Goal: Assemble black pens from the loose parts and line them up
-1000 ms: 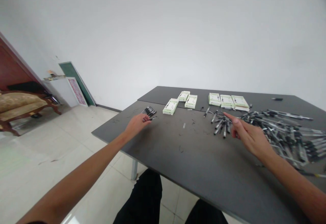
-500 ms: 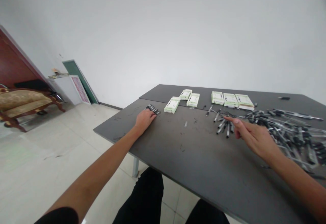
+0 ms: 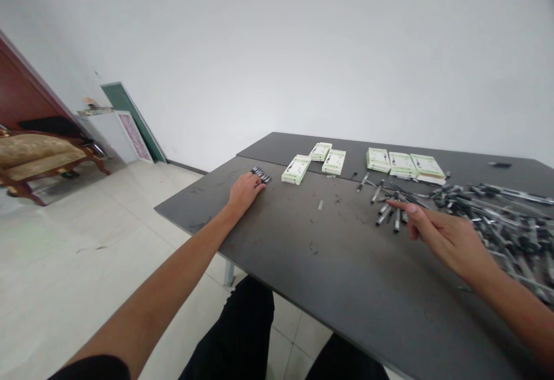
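Note:
On the left part of the dark table, my left hand (image 3: pixel 244 193) is closed around a small bunch of black-capped pens (image 3: pixel 261 175). Only their dark ends show past my fingers; the rest is hidden under the hand. My right hand (image 3: pixel 445 236) reaches in from the right, index finger stretched out and the other fingers curled loosely. Its fingertip meets the near-left edge of a big heap of clear-barrelled black pens (image 3: pixel 515 224). Several pens (image 3: pixel 397 221) fan out beneath and beside that finger. Nothing visible is held in this hand.
Three pale green-and-white boxes (image 3: pixel 296 170) lie left of centre on the table (image 3: pixel 277 253). A row of similar boxes (image 3: pixel 402 164) lies behind the pens. One dark pen piece (image 3: pixel 500 164) sits far right. A wooden sofa (image 3: pixel 47 158) stands at the left.
The view has tilted and shifted slightly, so the table and boxes sit a little differently. My left hand stays on its pens, and my right fingertip remains at the heap's edge.

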The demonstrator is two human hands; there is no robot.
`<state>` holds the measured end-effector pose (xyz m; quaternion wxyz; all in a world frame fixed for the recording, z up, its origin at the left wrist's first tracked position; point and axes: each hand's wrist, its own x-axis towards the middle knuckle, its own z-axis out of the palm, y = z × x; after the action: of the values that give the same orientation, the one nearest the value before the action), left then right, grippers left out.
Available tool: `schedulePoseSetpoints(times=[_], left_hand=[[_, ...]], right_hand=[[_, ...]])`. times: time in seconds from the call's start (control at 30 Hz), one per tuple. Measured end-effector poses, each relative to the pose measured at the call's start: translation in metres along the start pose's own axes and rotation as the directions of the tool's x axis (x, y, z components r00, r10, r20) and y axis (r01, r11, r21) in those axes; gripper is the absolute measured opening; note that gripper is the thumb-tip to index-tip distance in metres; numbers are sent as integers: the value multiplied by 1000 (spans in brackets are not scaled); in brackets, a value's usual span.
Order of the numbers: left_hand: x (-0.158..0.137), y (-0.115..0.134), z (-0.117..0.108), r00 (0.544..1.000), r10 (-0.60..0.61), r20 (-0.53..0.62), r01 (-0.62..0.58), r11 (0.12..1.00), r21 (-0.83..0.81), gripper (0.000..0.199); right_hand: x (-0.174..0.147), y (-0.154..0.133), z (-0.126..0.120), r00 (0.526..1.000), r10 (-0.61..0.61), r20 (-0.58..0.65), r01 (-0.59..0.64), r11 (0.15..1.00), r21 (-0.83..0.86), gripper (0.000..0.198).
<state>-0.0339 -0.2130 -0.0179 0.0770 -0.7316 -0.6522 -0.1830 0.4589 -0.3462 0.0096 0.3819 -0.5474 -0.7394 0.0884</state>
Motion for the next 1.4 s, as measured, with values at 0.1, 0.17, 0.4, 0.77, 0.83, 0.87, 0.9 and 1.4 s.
schedulePoseSetpoints(times=[0.1, 0.17, 0.4, 0.77, 0.83, 0.87, 0.9, 1.4], left_hand=[[0, 0, 1, 1000, -3, -5, 3, 1000, -30, 34], [-1, 1, -1, 1000, -4, -9, 4, 998, -56, 34], [-11, 7, -12, 998, 42, -51, -48, 992, -117, 34], [-10, 35, -10, 932, 152, -330, -218, 961, -173, 32], [-17, 51, -14, 900, 257, -351, -333, 927, -175, 32], [-20, 62, -15, 879, 313, -359, -392, 904, -172, 32], [-23, 75, -16, 856, 367, -365, -448, 878, -167, 32], [-25, 209, 11, 686, 634, -358, -723, 648, -238, 14]], right_hand=[[1, 2, -2, 999, 27, 41, -24, 997, -74, 64], [1, 4, -2, 999, 27, 36, -24, 997, -76, 65], [2, 8, -5, 999, -4, 40, 7, 998, -62, 66], [20, 48, -20, 975, 78, -207, -136, 948, -287, 50], [22, 61, -20, 985, 25, -172, -83, 938, -336, 47], [22, 66, -20, 990, 2, -144, -54, 933, -356, 45], [22, 70, -20, 993, -14, -119, -31, 928, -372, 44], [18, 54, 10, 993, -35, 110, 87, 856, -510, 49]])
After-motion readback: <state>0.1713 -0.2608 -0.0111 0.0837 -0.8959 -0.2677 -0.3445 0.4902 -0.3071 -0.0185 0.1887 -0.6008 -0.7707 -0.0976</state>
